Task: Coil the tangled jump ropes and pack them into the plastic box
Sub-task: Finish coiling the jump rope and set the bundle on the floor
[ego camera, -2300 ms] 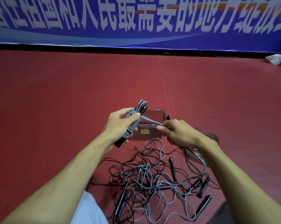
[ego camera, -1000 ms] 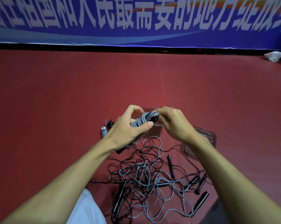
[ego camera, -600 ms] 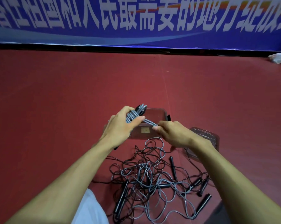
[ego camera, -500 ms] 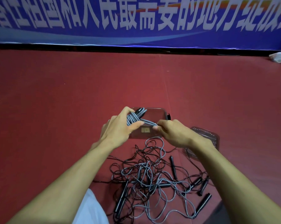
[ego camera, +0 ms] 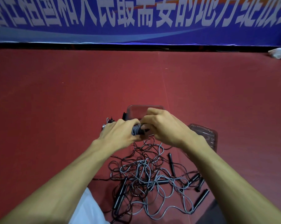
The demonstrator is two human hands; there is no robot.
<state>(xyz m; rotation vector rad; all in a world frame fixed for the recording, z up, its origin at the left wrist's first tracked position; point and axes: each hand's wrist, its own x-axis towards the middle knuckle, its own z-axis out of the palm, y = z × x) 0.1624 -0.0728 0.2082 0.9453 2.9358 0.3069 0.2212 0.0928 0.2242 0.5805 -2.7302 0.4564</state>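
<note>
Both hands hold one wound grey jump-rope bundle point(ego camera: 136, 130): my left hand point(ego camera: 120, 135) curls round it and my right hand point(ego camera: 165, 128) pinches its end so the wraps cannot loosen, close by the clear rectangular plastic box point(ego camera: 136, 111).

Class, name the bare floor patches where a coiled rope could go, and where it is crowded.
Bare: red floor between plastic box and banner, and far left. Crowded: tangled ropes on the box's near side, lid at right.
</note>
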